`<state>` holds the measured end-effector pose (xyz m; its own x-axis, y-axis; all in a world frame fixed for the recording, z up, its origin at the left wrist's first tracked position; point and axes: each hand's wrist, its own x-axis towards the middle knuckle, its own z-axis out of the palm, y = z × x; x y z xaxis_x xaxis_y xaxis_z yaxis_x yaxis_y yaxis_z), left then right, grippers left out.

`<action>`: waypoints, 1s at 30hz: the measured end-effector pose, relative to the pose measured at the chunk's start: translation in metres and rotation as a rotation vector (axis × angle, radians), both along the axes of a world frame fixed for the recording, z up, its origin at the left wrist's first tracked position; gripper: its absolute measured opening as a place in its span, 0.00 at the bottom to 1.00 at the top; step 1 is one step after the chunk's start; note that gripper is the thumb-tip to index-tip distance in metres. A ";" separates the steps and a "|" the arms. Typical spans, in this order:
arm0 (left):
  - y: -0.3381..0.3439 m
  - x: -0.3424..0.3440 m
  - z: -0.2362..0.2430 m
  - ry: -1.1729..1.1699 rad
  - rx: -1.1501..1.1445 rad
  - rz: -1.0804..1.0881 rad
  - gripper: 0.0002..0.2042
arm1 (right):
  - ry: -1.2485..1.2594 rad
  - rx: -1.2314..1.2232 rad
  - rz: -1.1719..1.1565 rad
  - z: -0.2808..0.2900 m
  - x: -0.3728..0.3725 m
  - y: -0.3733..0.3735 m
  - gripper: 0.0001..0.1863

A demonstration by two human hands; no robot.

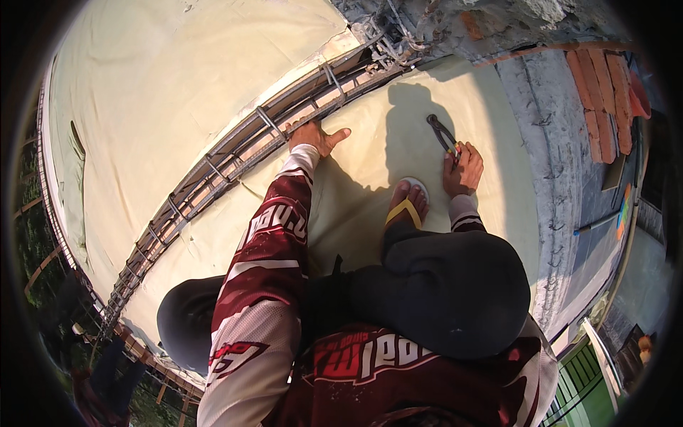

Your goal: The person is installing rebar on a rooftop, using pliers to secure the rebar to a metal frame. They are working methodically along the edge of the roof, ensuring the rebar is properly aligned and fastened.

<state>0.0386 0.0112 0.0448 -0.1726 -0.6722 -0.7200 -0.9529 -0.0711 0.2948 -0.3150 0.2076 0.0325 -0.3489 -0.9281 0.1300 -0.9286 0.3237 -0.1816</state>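
Across the pale sheet (pixel 171 85) lies a long steel cage (pixel 269 122); the left hand (pixel 316 137) reaches its near bar, probably for balance, thumb spread, though whether its fingers grip I cannot tell. The right hand (pixel 464 171) clamps the pincers (pixel 447 133) by their handles, head forward.

Open-air site in hard sunlight

Wrinkled cream sheeting (pixel 192 78) spreads underfoot, part sunlit, part shaded. Rough grey concrete (pixel 528 99) borders it at right, with orange-red bricks (pixel 603 96) beyond; dark greenery (pixel 32 224) shows at far left.
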 end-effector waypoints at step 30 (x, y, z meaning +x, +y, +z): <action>0.000 0.000 -0.022 0.038 -0.019 -0.093 0.60 | 0.078 -0.035 0.052 -0.021 -0.014 0.009 0.26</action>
